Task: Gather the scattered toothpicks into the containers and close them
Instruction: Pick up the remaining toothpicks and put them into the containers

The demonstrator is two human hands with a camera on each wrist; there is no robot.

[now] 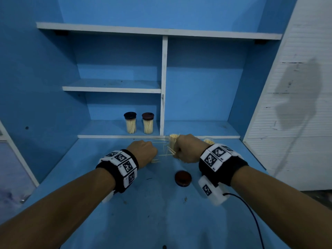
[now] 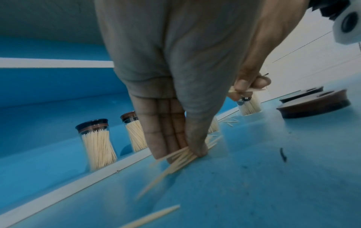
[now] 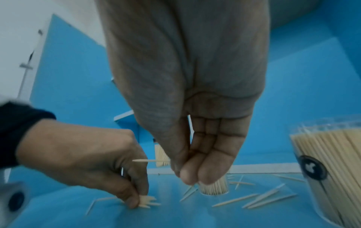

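- Both hands pinched toothpicks: the left hand (image 1: 143, 153) a bunch (image 2: 178, 158) on the blue desk (image 1: 152, 209), the right hand (image 1: 188, 150) one (image 3: 150, 160) beside the open jar (image 1: 172, 142).
- Loose toothpicks (image 3: 261, 199) lay around that jar; squaring each bunch before lifting would likely stop spills.

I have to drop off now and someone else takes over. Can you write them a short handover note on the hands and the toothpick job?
Left hand pinches a small bundle of toothpicks on the blue table.
Right hand pinches a few toothpicks beside an open container; a second open container stands behind it.
Done: two closed containers on the shelf.
Left: loose toothpicks to gather; lid on the table; both open containers need closing.
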